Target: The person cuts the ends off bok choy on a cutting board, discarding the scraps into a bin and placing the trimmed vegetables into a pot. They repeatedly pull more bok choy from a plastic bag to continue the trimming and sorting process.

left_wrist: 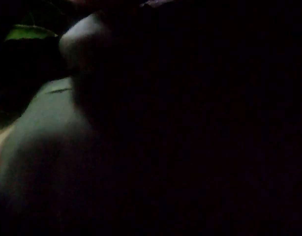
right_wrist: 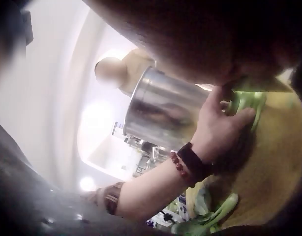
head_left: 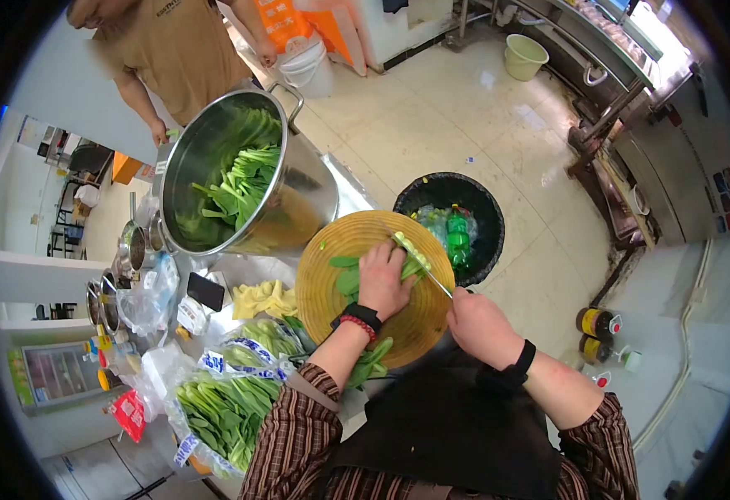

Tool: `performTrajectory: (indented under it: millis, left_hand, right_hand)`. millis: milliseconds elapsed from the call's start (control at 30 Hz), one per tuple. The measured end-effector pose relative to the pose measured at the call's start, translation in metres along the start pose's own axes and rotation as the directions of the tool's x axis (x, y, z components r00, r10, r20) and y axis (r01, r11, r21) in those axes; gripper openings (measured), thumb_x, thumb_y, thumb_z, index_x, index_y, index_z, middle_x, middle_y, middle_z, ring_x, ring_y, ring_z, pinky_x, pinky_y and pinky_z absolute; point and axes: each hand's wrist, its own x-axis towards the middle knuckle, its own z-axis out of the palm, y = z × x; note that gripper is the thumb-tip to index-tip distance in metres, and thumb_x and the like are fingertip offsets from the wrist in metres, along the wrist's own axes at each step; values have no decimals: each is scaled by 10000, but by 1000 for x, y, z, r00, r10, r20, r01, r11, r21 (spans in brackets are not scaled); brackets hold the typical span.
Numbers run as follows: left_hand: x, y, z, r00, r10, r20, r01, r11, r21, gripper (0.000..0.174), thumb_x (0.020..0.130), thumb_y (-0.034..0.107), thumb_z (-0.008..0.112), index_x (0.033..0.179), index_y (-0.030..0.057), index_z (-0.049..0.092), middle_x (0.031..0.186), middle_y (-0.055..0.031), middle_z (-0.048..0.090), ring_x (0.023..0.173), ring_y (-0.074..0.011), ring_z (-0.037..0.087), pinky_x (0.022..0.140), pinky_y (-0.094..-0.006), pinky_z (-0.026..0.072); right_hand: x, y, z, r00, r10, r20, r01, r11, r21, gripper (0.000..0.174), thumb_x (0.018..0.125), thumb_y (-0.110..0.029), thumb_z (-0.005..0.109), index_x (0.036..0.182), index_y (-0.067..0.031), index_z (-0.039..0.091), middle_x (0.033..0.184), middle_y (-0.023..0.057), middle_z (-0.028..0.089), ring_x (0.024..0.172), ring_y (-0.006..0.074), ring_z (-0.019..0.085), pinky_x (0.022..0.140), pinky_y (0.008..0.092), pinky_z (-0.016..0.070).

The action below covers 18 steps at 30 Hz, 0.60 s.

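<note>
On the round wooden chopping board [head_left: 319,312], my left hand [head_left: 384,281] holds a bunch of leafy greens [head_left: 347,282]. The pale green stems [head_left: 415,252] stick out past its fingers toward the blade. My right hand [head_left: 483,327] grips a knife [head_left: 442,286], whose blade lies across the stem ends. In the right wrist view, the left thumb and fingers [right_wrist: 245,118] close round the stems just below the blade. More loose greens [head_left: 371,364] lie at the board's near edge. The left wrist view is mostly dark, with one leaf [left_wrist: 30,33] visible.
A large steel pot [head_left: 302,187] with cut greens stands beyond the board, a person [head_left: 173,58] behind it. Bagged greens [head_left: 223,412], yellow gloves [head_left: 262,300] and a phone [head_left: 206,291] lie left. A black bin [head_left: 492,212] with a green bottle stands on the floor.
</note>
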Motion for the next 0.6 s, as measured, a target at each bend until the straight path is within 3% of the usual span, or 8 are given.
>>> performTrajectory:
  millis: [367, 433, 600]
  left_hand:
    - [1, -5, 7, 1000, -12, -23, 10, 996, -89, 557, 742, 141, 825, 1243, 22, 611, 1272, -196, 585, 1169, -411, 563, 1014, -477, 467]
    - [-2, -4, 7, 999, -17, -29, 15, 997, -78, 553, 743, 136, 823, 1239, 18, 611, 1273, -196, 585, 1168, -413, 565, 1010, -475, 474]
    - [-1, 0, 4, 996, -85, 31, 87, 994, -63, 540, 738, 134, 831, 1202, 9, 585, 1275, -213, 568, 1193, -420, 558, 1028, -472, 473]
  right_hand:
    - [48, 5, 28, 1000, 2, -19, -2, 1000, 11, 154, 933, -81, 550, 881, 50, 611, 752, 268, 685, 752, 447, 709, 694, 521, 585]
    - [67, 10, 45, 995, 1, -99, -2, 1000, -8, 138, 917, -63, 543, 897, 53, 615, 766, 275, 690, 743, 453, 708, 686, 525, 585]
    - [82, 26, 44, 991, -9, -130, 17, 998, 60, 208, 894, -110, 591, 782, 42, 677, 757, 302, 675, 767, 470, 704, 713, 534, 585]
